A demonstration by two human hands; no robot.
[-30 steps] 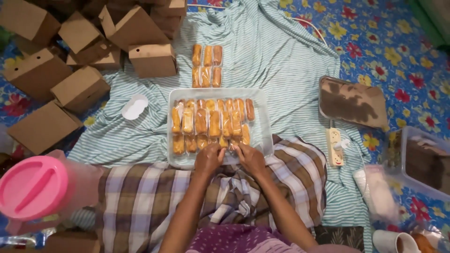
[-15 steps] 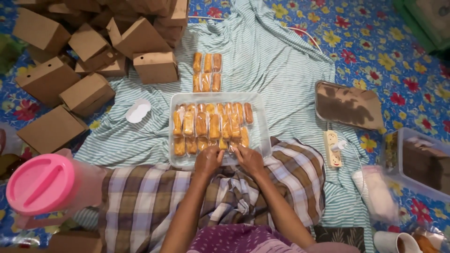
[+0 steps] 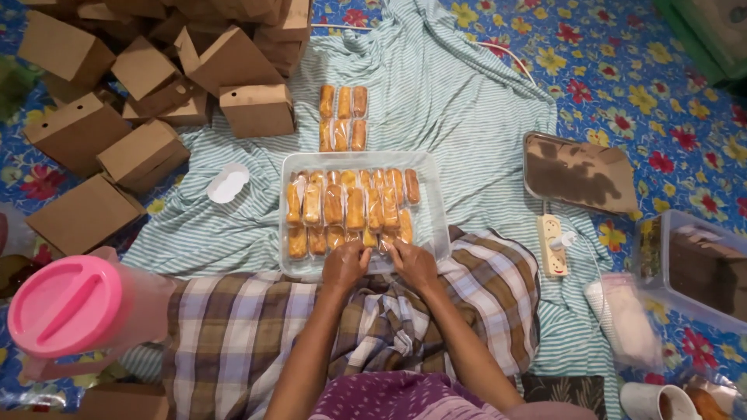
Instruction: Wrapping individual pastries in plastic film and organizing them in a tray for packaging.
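Both hands meet at the near edge of a clear tray: the left hand and right hand have fingers curled down onto wrapped pastries in the front row, though whether either actually pinches a wrapper cannot be told from above. The tray is mostly filled with golden, plastic-wrapped pieces in two rows, with a bare strip along its right side. Six more pastries lie in a small block on the cloth beyond it, outside the tray. The tray sits on a striped cloth, its near edge by the person's plaid wrap. Folded brown boxes are heaped at far left, a pink-lidded jug near left, a power strip and brown tray to the right, all on a floral floor mat.
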